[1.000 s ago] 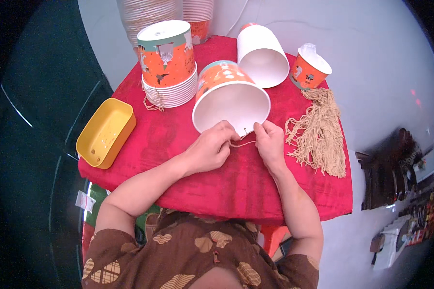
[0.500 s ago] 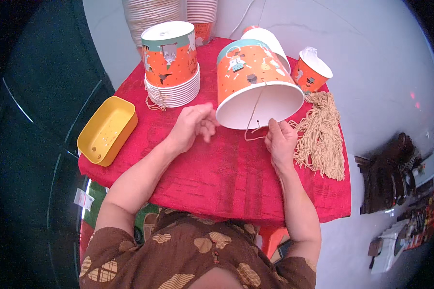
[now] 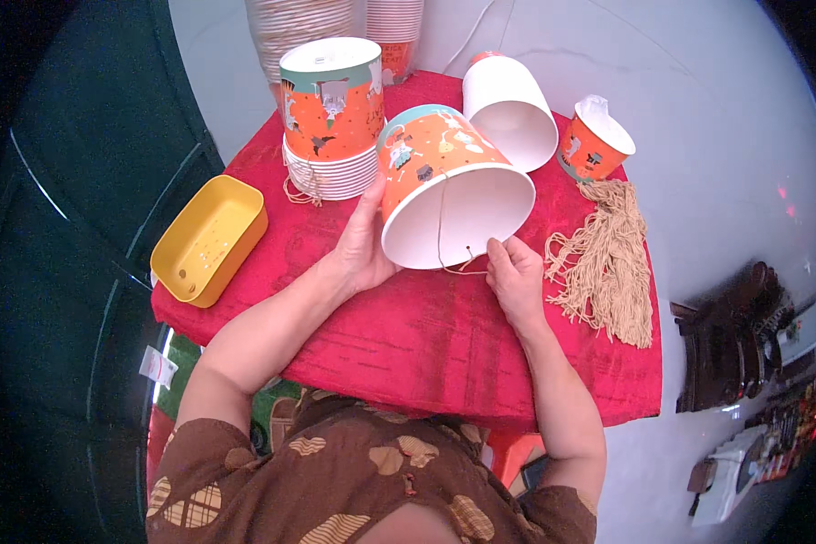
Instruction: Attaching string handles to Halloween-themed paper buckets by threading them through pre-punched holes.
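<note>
An orange paper bucket (image 3: 449,150) with cartoon prints and a teal band lies tilted, its white mouth toward me. My left hand (image 3: 364,243) grips the bucket's left side, the fingers partly hidden beneath it. A tan string (image 3: 441,222) crosses the mouth from the upper rim to near a small hole at the lower rim. There, my right hand (image 3: 515,276) pinches the string between thumb and fingers. A loose bundle of tan strings (image 3: 615,263) lies to the right of that hand. Beyond my left hand stands an upside-down stack of similar buckets (image 3: 335,113), strings hanging at its base.
On the red tablecloth (image 3: 408,349) sits a yellow tub (image 3: 234,258) holding small bits, at left. A white-sided bucket (image 3: 503,91) lies on its side behind. A smaller orange cup (image 3: 587,152) with white plastic stands far right. Tall bucket stacks (image 3: 306,32) rise at the back.
My left hand has gone from free beside the bucket to gripping its side. The bucket has shifted left and nearer, away from the white-sided one. My right hand moved slightly left, still pinching the string.
</note>
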Motion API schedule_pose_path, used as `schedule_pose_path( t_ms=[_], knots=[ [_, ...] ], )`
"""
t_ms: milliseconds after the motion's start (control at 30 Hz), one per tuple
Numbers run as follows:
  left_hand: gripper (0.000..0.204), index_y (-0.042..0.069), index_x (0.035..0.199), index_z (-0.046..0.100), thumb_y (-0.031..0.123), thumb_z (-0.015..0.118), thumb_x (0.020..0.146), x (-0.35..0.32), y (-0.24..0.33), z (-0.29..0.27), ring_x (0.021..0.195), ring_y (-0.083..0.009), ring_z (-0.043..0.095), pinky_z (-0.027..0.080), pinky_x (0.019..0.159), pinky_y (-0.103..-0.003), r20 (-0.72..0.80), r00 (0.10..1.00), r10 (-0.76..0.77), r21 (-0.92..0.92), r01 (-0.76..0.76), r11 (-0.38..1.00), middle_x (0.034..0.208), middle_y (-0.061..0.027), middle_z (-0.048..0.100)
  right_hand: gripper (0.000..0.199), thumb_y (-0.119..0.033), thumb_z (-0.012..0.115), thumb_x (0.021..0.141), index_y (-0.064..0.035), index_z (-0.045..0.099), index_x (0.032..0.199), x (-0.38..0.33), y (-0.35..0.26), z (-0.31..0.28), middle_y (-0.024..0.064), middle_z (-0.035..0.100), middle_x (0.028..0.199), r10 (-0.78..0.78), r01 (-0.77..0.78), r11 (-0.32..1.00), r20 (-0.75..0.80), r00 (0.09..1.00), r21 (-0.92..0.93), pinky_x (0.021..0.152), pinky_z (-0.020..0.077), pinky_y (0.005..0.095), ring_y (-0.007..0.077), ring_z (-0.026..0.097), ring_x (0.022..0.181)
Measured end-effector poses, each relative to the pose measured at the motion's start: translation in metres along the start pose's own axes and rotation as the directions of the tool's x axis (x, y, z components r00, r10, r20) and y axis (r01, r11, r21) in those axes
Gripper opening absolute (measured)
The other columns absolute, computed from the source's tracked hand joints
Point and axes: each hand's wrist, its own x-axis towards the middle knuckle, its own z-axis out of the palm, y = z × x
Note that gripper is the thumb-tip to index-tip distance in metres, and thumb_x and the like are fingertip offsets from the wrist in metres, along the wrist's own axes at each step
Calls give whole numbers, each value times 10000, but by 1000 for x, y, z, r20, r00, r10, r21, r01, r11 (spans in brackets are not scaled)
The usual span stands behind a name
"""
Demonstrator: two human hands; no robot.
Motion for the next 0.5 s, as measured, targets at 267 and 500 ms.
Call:
schedule_pose_path(
  t_ms=[267,500],
  knots=[
    [793,141,1443,338,674,468,870,1,4,-2,1272,-209,474,438,1024,-440,7,997,71,-10,-71,997,1403,-65,458,148,-96,524,965,-4,605,1048,2,1,3,3,554,788,-170,144,979,-196,966,-141,475,362,189,40,457,567],
    [790,134,1446,327,661,472,875,5,-9,2,1289,-222,458,399,1065,-440,3,986,169,153,-167,974,1423,-75,442,181,-58,524,953,10,572,1114,-12,-23,7,70,614,975,-282,287,958,-146,948,16,573,439,204,80,525,636]
  ],
)
